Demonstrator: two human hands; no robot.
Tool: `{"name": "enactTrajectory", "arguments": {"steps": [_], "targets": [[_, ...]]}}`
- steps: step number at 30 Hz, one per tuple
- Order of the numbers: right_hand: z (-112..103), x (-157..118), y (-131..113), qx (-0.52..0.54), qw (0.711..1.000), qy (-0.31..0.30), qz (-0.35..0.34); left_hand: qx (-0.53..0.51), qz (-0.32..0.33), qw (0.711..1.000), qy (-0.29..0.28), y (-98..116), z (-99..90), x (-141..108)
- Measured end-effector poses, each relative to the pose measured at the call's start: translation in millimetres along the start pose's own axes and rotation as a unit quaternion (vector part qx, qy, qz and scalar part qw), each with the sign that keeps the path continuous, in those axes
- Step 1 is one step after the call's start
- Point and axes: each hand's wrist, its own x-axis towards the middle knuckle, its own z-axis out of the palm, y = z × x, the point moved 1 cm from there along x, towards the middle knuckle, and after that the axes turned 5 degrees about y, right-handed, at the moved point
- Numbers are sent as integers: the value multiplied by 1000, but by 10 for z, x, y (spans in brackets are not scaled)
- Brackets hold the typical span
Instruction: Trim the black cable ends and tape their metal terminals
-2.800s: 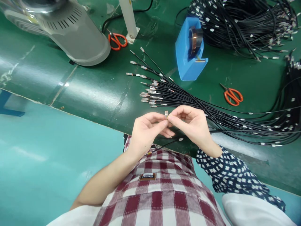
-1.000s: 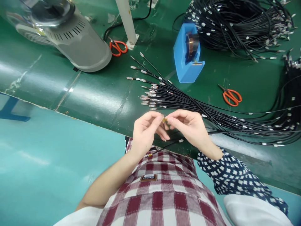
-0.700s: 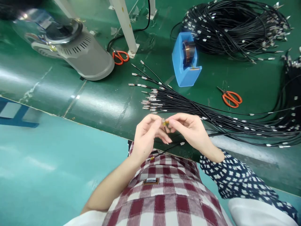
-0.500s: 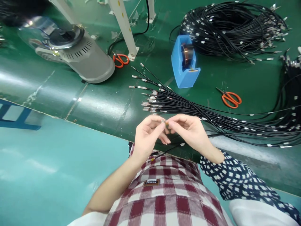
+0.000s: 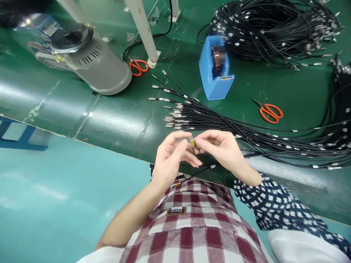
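Observation:
A cable connector, a small silvery plug with yellow tape at its lower end, shows between my hands. My right hand pinches its taped end between thumb and index finger. At the plug's left side, the thumb and index finger of my left hand are parted; whether they touch it I cannot tell. The other left fingers curl below it. Just beyond my hands lies a bundle of black cables with silvery plugs. Near my apron, a loose cable end shows a silvery plug.
A blue tape dispenser with amber tape stands beyond the bundle. Orange-handled scissors lie to the right; another pair of scissors lies by a grey machine. A big cable coil is at the back right.
My left thumb and index finger have parted from their pinch on the plug. The plug has turned, showing its flat face and yellow tape. The right hand keeps its pinch.

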Motion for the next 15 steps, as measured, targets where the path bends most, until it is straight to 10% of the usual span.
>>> {"name": "enactTrajectory", "arguments": {"steps": [15], "targets": [[-68, 67, 71, 46, 998, -18, 29, -12, 26, 1000, 7, -31, 4, -30]]}}
